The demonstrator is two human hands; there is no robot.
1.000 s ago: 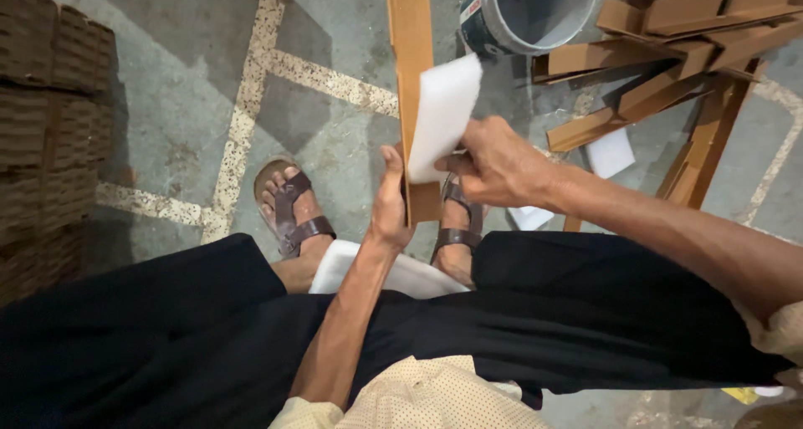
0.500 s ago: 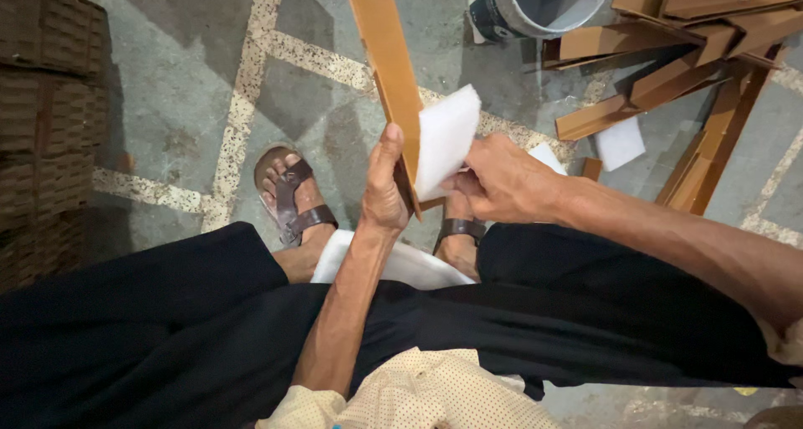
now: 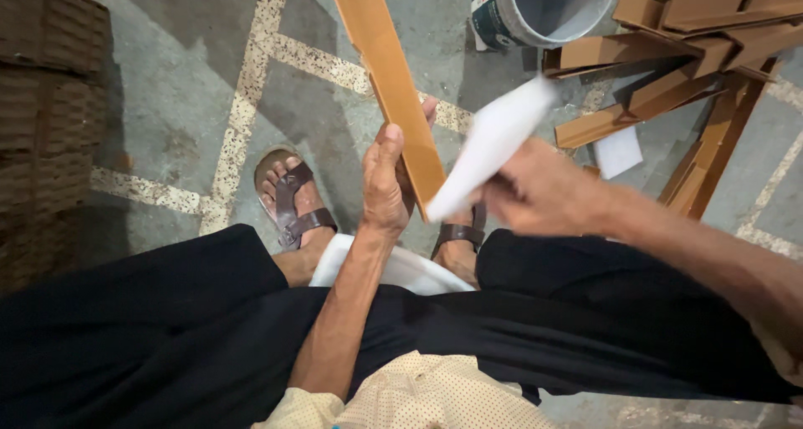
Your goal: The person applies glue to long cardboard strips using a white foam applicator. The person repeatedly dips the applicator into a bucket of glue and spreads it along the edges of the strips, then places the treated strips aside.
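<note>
Long tan wooden strip [image 3: 393, 86] tilted, near end gripped; white sheet [image 3: 493, 145] blurred, touching its edge.

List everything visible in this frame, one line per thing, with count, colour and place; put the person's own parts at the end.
wooden strip: 1, orange-brown, upright at centre, gripped by the left hand
white sheet: 1, white, blurred, against the strip's right edge, in the right hand
bucket: 1, grey inside with a dark outer wall, top centre-right on the floor
pile of wooden pieces: several, brown, top right
white scrap: 1, white, on the floor below the pile
stacked brown material: 1 stack, dark brown, left edge
floor: grey with pale speckled lines
white cloth: 1, between the legs
sandals: 2, brown, on the feet
left hand: on the strip
right hand: blurred, holding the sheet
</note>
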